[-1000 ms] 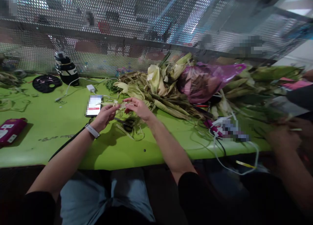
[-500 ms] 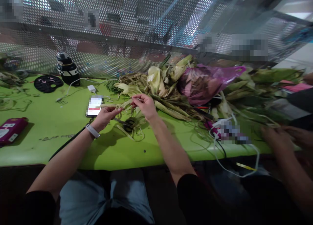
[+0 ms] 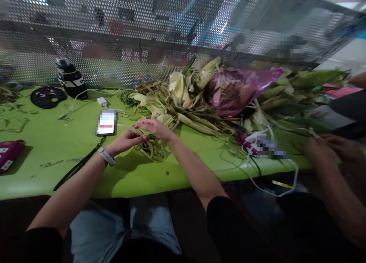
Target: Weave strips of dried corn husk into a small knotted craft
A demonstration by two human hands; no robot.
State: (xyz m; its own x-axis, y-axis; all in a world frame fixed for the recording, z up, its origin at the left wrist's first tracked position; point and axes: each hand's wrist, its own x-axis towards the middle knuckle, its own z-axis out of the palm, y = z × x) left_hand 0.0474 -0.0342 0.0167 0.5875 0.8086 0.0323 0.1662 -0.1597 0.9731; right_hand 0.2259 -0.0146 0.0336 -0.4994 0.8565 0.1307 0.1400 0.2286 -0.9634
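Note:
My left hand (image 3: 127,140), with a pale watch band on the wrist, is closed in a pinch on a pale corn husk strip (image 3: 126,127). Fingers bent together, my right hand (image 3: 156,128) reaches across from the right and grips the same strip just above my left fingers. The strip's free end points left toward the phone; its part between the hands is mostly covered by fingers. Beneath the hands lie loose husk shreds (image 3: 160,153). A heap of dried corn husks (image 3: 177,93) rises just behind them.
A phone (image 3: 106,122) with a black strap lies left of my hands. Farther left are a black bottle (image 3: 71,79), a dark mask (image 3: 48,97) and a purple box (image 3: 10,155). A pink plastic bag (image 3: 228,93) sits in the husks. Another person's hands (image 3: 323,152) work at the right.
My right hand has moved left, closing the gap to my left hand, and now crosses over the strip. The scissors seen under the hands before are now hidden. The view has shifted slightly.

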